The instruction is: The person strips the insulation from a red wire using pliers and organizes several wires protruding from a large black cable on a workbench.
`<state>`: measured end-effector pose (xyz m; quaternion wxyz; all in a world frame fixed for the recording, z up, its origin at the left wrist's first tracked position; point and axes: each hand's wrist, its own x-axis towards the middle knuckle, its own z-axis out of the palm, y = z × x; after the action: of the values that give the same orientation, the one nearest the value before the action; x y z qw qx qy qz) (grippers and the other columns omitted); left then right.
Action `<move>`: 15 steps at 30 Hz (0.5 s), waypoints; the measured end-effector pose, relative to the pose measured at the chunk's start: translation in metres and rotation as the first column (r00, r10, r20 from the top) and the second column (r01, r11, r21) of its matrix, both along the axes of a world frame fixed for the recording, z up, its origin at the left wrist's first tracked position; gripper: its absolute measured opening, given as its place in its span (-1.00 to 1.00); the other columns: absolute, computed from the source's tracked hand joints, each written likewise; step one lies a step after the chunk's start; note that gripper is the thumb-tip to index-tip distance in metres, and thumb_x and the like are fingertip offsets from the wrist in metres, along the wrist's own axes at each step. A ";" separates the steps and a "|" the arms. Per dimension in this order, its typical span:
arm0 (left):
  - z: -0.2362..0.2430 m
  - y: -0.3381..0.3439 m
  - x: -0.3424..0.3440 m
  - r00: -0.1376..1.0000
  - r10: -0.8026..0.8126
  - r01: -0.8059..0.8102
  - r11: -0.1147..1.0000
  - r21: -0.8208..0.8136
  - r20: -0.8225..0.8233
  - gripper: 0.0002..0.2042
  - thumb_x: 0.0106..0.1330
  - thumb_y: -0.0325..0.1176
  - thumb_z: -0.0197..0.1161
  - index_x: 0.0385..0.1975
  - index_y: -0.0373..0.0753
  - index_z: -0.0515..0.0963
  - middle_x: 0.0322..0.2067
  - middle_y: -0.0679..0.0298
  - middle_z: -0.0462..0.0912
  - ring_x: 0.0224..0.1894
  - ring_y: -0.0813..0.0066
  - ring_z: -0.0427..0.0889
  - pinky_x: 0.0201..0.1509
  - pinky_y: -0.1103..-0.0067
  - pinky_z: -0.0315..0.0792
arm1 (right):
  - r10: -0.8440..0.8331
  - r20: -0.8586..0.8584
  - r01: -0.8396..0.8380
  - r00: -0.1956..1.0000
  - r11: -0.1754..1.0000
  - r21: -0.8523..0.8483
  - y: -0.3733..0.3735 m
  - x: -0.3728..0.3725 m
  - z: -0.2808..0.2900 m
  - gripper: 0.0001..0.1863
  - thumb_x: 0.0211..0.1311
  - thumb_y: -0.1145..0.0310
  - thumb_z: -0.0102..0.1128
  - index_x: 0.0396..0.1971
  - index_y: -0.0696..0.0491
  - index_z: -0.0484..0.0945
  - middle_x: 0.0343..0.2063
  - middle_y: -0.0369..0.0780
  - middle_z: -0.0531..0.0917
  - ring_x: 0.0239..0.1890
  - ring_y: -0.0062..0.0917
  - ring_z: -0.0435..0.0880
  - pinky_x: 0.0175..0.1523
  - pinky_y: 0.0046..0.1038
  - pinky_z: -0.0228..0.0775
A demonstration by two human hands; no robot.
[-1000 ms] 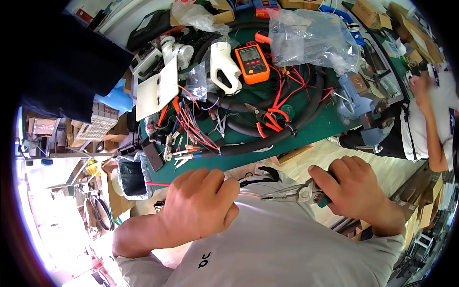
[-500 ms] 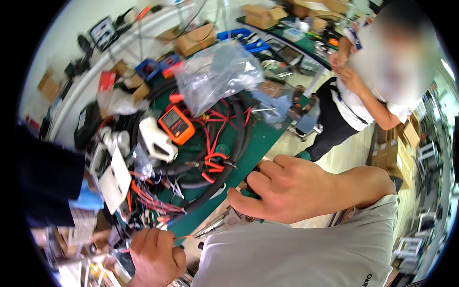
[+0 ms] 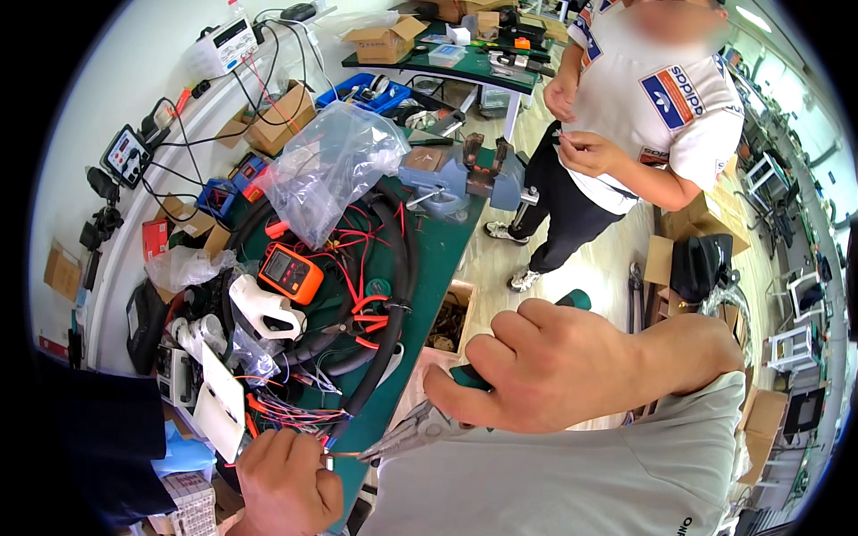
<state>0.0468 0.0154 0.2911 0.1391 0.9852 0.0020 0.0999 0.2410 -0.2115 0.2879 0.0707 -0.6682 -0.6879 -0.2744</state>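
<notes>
My right hand (image 3: pixel 554 362) is wrapped round the green handles of a pair of wire strippers (image 3: pixel 420 430), held low in front of my shirt. Their long metal jaws point left toward my left hand (image 3: pixel 288 482). That hand is closed in a pinch on a thin orange wire (image 3: pixel 343 455). The wire's short free end reaches the jaw tips; whether the jaws grip it I cannot tell. Just beyond my left hand, a bundle of thin coloured wires (image 3: pixel 295 413) lies at the bench edge.
On the green bench (image 3: pixel 442 259) lie a coiled black cable (image 3: pixel 407 268), an orange meter (image 3: pixel 290 274), red-handled pliers (image 3: pixel 368 313) and a clear plastic bag (image 3: pixel 335 165). A blue vise (image 3: pixel 438 179) sits at its far edge. Another person (image 3: pixel 626 134) stands beyond, hands together.
My view has turned, so the bench things and the other person appear further left. My hands keep nearly the same pose, the strippers' jaws still at the orange wire.
</notes>
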 end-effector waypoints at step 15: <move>0.007 0.009 -0.020 0.990 -0.135 0.133 0.990 -0.053 -0.040 -0.94 -0.20 -0.59 0.05 -0.67 -0.31 0.39 -0.69 0.12 0.36 -0.65 0.10 0.38 -0.57 0.31 0.25 | -0.147 0.002 0.147 0.989 0.986 -0.074 -0.015 -0.053 0.005 -0.66 -0.07 0.31 0.19 -0.19 -0.10 0.54 -0.63 -0.41 0.27 -0.63 -0.68 0.30 -0.63 -0.60 0.02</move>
<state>0.0270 0.0240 0.2978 0.1703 0.9812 -0.0586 0.0690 0.1879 -0.2260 0.2930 0.0268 -0.7197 -0.6464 -0.2518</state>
